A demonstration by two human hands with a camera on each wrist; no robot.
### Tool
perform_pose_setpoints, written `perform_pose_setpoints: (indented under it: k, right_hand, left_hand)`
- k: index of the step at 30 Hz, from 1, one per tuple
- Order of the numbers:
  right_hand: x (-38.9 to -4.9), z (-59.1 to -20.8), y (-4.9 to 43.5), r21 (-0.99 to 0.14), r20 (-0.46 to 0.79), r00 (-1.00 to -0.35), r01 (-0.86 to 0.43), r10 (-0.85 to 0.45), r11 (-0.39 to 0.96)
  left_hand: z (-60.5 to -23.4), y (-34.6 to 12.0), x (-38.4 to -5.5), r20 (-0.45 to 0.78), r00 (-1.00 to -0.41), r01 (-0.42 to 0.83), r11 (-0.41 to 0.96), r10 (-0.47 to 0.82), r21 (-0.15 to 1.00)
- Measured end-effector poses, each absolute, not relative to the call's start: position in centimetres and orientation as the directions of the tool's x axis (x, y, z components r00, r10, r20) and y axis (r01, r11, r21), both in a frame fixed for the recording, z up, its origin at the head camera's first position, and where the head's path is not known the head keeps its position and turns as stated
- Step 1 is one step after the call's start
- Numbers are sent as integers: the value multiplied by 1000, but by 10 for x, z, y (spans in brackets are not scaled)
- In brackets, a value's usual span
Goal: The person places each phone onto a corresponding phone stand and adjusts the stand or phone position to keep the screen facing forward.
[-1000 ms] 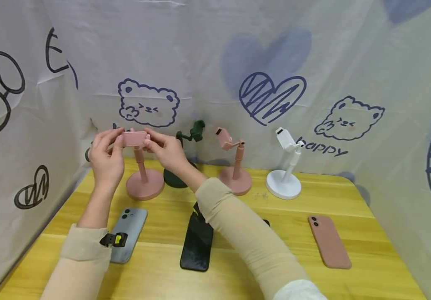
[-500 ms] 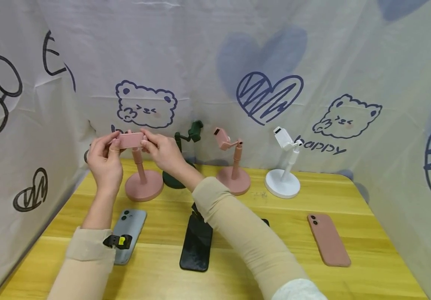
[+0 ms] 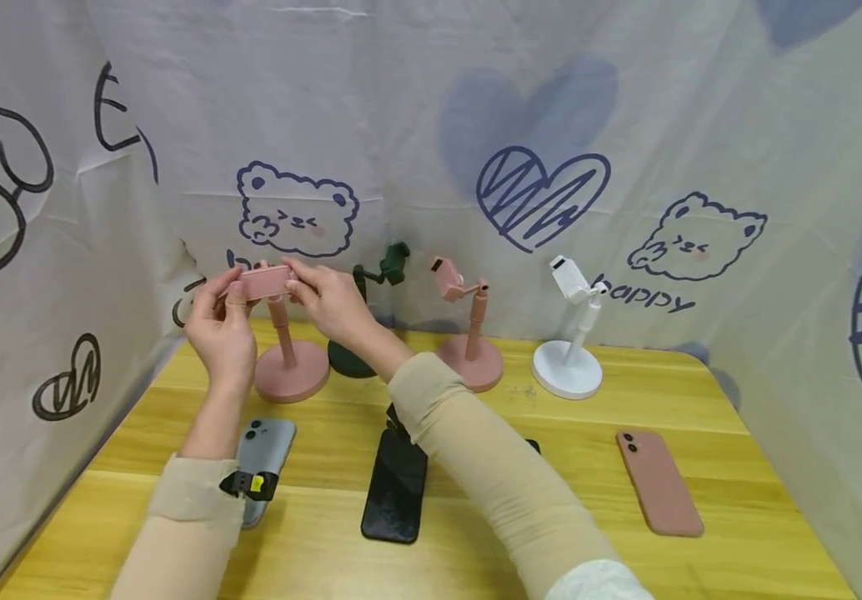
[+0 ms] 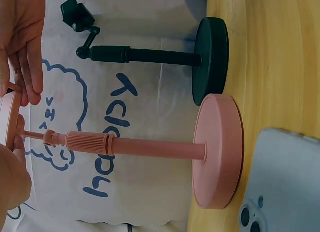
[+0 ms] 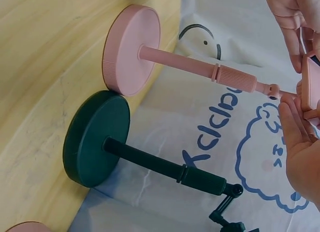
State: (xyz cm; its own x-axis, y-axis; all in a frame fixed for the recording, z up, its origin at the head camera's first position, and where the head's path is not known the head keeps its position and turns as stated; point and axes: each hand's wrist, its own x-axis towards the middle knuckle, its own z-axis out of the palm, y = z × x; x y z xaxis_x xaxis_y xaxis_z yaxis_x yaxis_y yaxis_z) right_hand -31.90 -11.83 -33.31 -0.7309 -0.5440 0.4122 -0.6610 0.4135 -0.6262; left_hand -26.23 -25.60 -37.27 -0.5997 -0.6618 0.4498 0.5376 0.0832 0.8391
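A yellow wooden table (image 3: 476, 550), its boards banded in lighter and darker grain, is walled at the back and sides by white cloth (image 3: 401, 125). Blue and black drawings cover the cloth: bears, hearts and the word "happy"; folds and creases run through it. Along the table's back edge stand, from the left, a pink stand (image 3: 292, 371), a green stand (image 3: 350, 358), a second pink stand (image 3: 470, 362) and a white stand (image 3: 568, 369), each on a round base. Nearer lie a grey phone (image 3: 269, 442), a black phone (image 3: 393, 492) and a pink-backed phone (image 3: 659, 483); a dark corner (image 3: 533, 445) shows past the right forearm.

The left hand (image 3: 221, 329) pinches the left end of the clamp (image 3: 266, 282) between thumb and fingers, and the right hand (image 3: 335, 307) pinches its right end. The clamp sits atop the first pink stand, raised above the table, with the green stand just beside.

A second ago the clamp was nearly level; now its left end dips. The left forearm has shifted right, so the wrist strap (image 3: 249, 484) covers more of the grey phone. The stands and phones stay in place.
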Motion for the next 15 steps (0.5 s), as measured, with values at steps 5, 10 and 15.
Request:
perform_pose_setpoints:
  k: [5, 10, 15]
  right_hand:
    - [-321, -337, -118, -638, 411, -735, -654, -539, 406]
    - [-323, -338, -117, -636, 417, -732, -658, -538, 403]
    - [-324, -337, -117, -634, 417, -722, -666, -552, 393]
  left_hand:
    - [-372, -261, -257, 491, -645, 452, 226, -586, 863]
    - [-369, -274, -244, 532, -742, 329, 469, -409, 820]
    - [-376, -282, -226, 485, -833, 262, 584, -265, 768]
